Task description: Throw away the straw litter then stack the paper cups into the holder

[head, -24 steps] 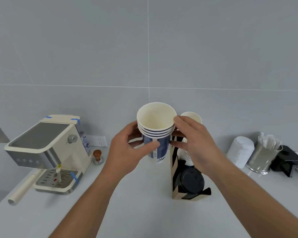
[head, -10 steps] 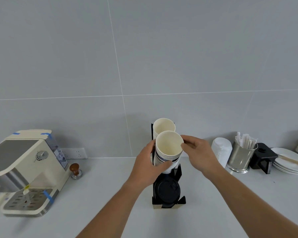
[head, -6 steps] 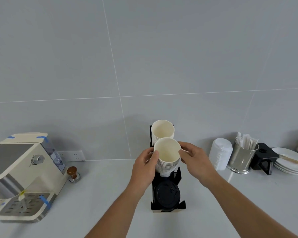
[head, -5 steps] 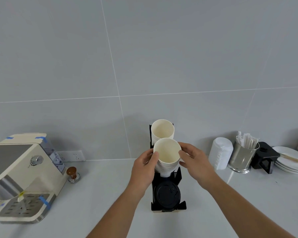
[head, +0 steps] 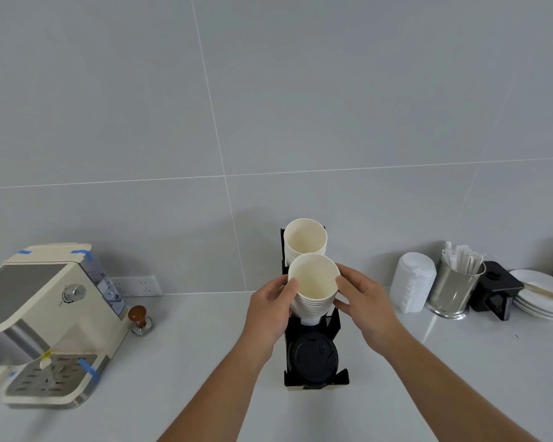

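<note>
A coffee station is indicated by the espresso machine [head: 42,317], cup holder [head: 313,355] and wrapped straws [head: 460,258] set on a grey bench [head: 173,378].

Both bare forearms reach in from the bottom edge and converge toward the centre, the left rising from about 7 o'clock, the right from about 5 o'clock. The left hand [head: 270,309] is seen back-up, its fingers curled inward toward 3 o'clock with the thumb tip uppermost and the wrist nearly straight. The right hand [head: 363,303] mirrors it, back toward the camera, thumb and fingers curved toward 9 o'clock. The two hands face each other at the same height, cupped and apart, fingertips not meeting.
</note>
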